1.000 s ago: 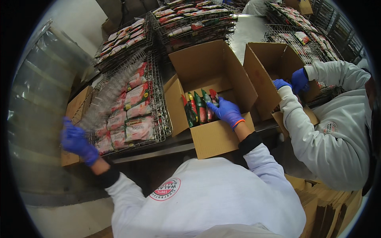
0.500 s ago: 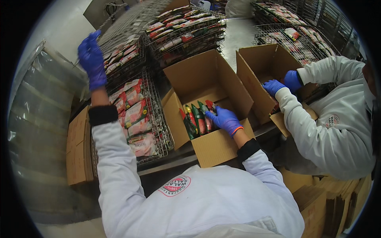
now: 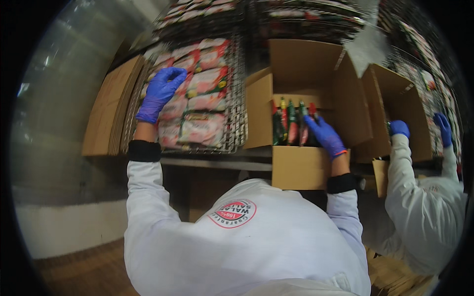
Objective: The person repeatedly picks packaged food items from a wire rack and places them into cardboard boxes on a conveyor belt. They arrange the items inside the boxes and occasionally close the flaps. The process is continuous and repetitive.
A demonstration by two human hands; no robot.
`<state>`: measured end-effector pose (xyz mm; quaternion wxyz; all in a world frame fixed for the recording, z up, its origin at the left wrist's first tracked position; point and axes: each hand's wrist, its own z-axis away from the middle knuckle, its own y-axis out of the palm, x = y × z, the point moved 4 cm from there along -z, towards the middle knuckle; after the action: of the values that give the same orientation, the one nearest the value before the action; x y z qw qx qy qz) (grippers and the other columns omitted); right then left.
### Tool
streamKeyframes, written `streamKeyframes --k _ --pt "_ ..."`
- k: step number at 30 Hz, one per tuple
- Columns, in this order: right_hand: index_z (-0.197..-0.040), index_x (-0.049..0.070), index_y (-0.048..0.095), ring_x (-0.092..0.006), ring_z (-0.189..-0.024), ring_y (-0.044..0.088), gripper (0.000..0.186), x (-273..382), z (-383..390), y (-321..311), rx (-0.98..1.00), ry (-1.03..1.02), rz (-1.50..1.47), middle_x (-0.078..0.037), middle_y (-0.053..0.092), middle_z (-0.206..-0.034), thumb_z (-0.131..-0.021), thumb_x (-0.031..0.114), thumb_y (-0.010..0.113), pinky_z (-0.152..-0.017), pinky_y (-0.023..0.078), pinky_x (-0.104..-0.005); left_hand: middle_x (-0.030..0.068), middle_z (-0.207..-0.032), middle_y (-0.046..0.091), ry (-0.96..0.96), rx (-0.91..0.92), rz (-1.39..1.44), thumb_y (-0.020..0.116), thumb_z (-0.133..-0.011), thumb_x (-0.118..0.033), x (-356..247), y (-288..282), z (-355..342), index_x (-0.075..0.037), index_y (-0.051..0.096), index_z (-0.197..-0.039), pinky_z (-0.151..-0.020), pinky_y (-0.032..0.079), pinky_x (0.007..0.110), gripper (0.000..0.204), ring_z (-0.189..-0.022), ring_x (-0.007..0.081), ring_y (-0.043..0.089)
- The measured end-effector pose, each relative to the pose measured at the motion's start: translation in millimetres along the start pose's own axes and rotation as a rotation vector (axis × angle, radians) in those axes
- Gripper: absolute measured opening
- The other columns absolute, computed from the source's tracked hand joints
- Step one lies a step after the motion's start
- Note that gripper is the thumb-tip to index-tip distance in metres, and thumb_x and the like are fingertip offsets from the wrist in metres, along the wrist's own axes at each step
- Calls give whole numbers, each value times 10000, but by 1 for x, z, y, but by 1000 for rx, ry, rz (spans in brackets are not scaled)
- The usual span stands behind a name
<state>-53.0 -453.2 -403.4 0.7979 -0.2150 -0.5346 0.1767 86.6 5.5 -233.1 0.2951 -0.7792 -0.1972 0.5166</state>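
Observation:
My left hand (image 3: 161, 94), in a blue glove, hovers over the left side of a wire rack (image 3: 239, 106). Its fingers are loosely bent and apart from the thumb, with nothing seen in them. Below it, flat plastic packets (image 3: 202, 129) in red, white and green, with pinkish contents, lie in rows on the rack. To the right stands an open cardboard box (image 3: 301, 170) with several similar packets (image 3: 292, 123) upright on edge inside. My right hand (image 3: 327, 137), also gloved, lies with fingers extended against the rightmost of these packets.
Flattened cardboard boxes (image 3: 109, 111) lean left of the rack. More loaded racks (image 3: 316, 22) are stacked at the back. On the right, a co-worker's gloved hand (image 3: 399, 128) is at a second open box (image 3: 402, 98); their other hand (image 3: 443, 129) is by more packets.
My left hand has come down from beside a raised, blurred wire rack to over the packets. My right hand stays at the packets in the box. The view has shifted left.

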Motion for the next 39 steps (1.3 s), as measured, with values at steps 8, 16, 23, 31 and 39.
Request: streamKeyframes --k 8,16,23,31,39 --pt "-1346 6 500 -386 -1254 517 747 -25 -27 0 -116 -53 22 -257 579 -1291 -947 634 439 -1030 399 -395 132 -1252 584 58 438 -450 820 -735 -264 43 13 45 -84 556 -1326 -1018 432 371 672 -1182 281 553" --pt "-1382 0 463 -370 -1273 506 742 -23 -24 -2 -236 -114 116 -250 552 -1333 -949 602 477 -1054 387 -386 283 -1445 367 422 537 -822 851 -551 -534 49 96 -8 -65 189 -1526 -1091 341 518 1269 -1351 442 355" --pt "-1393 -2 456 -373 -1280 500 733 -16 -16 -2 -305 -30 181 -242 544 -1350 -947 579 497 -1061 391 -389 286 -1411 410 82 786 -586 845 -621 -442 59 61 -92 -7 193 -1518 -1061 389 443 1192 -1295 439 413" --pt "-1337 -13 518 -358 -1232 542 664 -17 -17 -1 -266 -35 153 -219 581 -1309 -960 533 506 -1030 421 -382 360 -1444 317 488 735 -819 829 -638 -445 28 99 -31 -60 171 -1536 -1032 415 446 1178 -1310 455 399" --pt "-1311 3 541 -303 -1220 558 564 -19 -20 -2 -295 -29 200 -186 603 -1286 -992 465 497 -1026 419 -353 321 -1372 421 387 796 -433 826 -664 -449 77 78 -89 -76 146 -1548 -1024 410 446 1176 -1232 431 475"
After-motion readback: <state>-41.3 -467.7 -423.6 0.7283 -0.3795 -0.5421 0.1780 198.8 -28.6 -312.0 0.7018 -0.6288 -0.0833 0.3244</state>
